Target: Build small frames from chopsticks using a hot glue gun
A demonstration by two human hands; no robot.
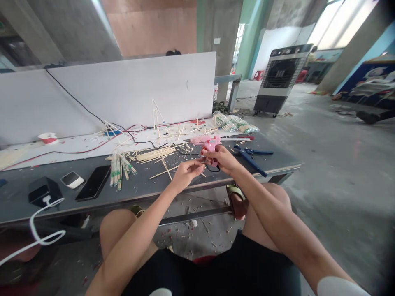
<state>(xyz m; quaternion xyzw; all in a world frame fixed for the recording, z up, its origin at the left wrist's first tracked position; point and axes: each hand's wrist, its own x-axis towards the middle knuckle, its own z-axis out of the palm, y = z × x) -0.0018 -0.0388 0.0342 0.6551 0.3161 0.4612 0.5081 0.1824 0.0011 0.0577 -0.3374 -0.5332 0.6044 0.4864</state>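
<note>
My right hand [221, 158] is closed round the handle of a pink glue gun [207, 143], held above the dark table [138, 191] near its front edge. My left hand [187, 172] pinches a thin wooden stick [201, 163] just left of the gun, fingertips nearly touching the right hand. A black cord runs from the gun across the table.
Loose sticks [154, 154] and wrapped chopstick packs [119, 168] lie scattered on the table. Blue pliers [251, 156] rest to the right. A phone [92, 183], a small device [72, 179] and a black charger [43, 191] sit left. A white partition [123, 90] stands behind; an air cooler [282, 78] is on the floor.
</note>
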